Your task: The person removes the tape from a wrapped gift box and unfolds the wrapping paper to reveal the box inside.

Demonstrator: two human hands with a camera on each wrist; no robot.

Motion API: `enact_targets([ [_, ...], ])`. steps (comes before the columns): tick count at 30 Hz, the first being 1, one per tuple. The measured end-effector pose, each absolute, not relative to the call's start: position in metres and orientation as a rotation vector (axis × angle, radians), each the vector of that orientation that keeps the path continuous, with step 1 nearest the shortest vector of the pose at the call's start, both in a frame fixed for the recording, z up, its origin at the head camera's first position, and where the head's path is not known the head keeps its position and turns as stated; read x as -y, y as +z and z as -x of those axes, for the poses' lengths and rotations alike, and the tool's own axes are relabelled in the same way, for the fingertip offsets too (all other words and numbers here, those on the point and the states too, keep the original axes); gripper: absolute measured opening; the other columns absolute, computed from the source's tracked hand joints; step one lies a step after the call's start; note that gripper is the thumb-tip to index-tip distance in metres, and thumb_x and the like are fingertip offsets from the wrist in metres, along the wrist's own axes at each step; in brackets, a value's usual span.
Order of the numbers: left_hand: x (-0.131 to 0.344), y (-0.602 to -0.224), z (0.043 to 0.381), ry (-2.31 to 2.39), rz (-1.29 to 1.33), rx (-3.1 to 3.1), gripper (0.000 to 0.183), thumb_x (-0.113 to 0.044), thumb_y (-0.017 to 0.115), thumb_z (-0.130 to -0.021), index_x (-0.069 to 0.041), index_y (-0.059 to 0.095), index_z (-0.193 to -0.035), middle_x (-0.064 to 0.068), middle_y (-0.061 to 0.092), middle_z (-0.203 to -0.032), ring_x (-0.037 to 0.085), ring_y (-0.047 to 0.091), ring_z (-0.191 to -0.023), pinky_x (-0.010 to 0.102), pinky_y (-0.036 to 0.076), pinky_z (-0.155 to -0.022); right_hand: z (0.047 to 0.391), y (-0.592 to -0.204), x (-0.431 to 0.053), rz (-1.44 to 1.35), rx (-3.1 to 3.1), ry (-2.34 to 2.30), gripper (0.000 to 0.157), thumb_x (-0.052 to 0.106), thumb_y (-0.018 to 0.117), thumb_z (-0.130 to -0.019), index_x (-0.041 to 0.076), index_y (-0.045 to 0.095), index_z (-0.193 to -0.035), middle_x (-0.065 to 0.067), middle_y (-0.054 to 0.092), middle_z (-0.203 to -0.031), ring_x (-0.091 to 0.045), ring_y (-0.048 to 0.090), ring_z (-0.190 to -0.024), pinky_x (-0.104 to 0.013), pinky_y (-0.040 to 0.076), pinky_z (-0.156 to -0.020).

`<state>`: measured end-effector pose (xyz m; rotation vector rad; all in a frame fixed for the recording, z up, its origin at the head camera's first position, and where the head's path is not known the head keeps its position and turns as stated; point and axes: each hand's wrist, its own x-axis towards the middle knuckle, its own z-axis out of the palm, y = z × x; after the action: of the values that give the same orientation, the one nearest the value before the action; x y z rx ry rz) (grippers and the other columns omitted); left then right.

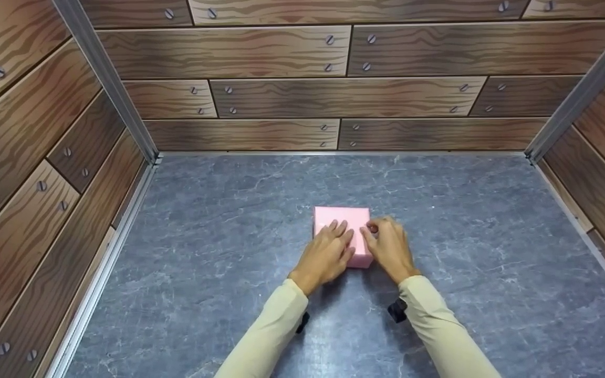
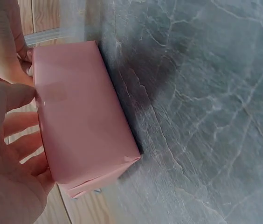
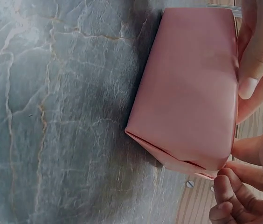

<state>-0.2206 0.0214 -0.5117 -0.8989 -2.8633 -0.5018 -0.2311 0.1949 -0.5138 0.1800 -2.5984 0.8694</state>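
A pink paper-wrapped box (image 1: 339,220) sits on the grey marbled surface, with folded paper at its ends. My left hand (image 1: 326,252) rests on the box top with its fingers extended and spread. At the box's right edge is my right hand (image 1: 390,244). Its thumb lies on the top edge and its curled forefinger touches the folded end, pinching the corner. In the right wrist view, the other fingers (image 3: 236,193) of that hand curl beside the folded end. A faint tape-like patch (image 2: 54,92) shows on the box's near side. The underside is hidden.
Wood-patterned panels (image 1: 250,97) stand behind the surface and along both sides. Metal strips (image 1: 108,252) edge the left side, and metal posts rise at the back corners. Small dark devices (image 1: 397,311) are worn at the wrists under beige sleeves (image 1: 441,325).
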Motion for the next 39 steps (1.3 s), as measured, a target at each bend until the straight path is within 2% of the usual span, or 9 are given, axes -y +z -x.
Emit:
enact_targets([
  [12,-0.0212,-0.511,0.2211,-0.557,0.872,2.888,0.044,-0.027,0.054,-0.105,-0.004,0.058,-0.142,0.014,0.048,-0.153,0.032,0.04,-0.144,0.043,0.029,-0.121,0.2339,-0.5167,-0.1926,-0.211,2.575,0.757,0.009,0.004,0.073,-0.089,-0.005,0.074,-0.089,-0.018,0.068,-0.086,-0.039,0.068,-0.081,-0.053,0.055,-0.075],
  [20,-0.0202,-0.5104,0.2207,-0.524,0.889,2.861,0.043,-0.027,0.055,-0.104,-0.004,0.06,-0.14,0.015,0.051,-0.15,0.033,0.043,-0.142,0.044,0.032,-0.119,0.2343,-0.52,-0.1942,-0.247,2.55,0.681,0.011,0.003,0.068,-0.09,-0.003,0.069,-0.081,-0.018,0.063,-0.081,-0.044,0.065,-0.075,-0.057,0.053,-0.066],
  [31,-0.0191,-0.51,0.2218,-0.539,0.883,2.888,0.044,-0.027,0.055,-0.104,-0.004,0.058,-0.141,0.015,0.049,-0.151,0.033,0.041,-0.143,0.044,0.029,-0.12,0.2337,-0.5189,-0.1968,-0.217,2.541,0.706,0.009,0.004,0.067,-0.092,-0.005,0.07,-0.09,-0.02,0.066,-0.09,-0.045,0.067,-0.081,-0.058,0.054,-0.07],
  [39,-0.021,-0.5102,0.2218,-0.564,0.877,2.892,0.044,-0.027,0.055,-0.104,-0.004,0.058,-0.142,0.014,0.049,-0.152,0.032,0.04,-0.144,0.042,0.028,-0.121,0.2333,-0.5207,-0.1998,-0.198,2.533,0.719,0.011,0.004,0.065,-0.093,-0.004,0.068,-0.087,-0.02,0.065,-0.086,-0.044,0.066,-0.079,-0.057,0.054,-0.069],
])
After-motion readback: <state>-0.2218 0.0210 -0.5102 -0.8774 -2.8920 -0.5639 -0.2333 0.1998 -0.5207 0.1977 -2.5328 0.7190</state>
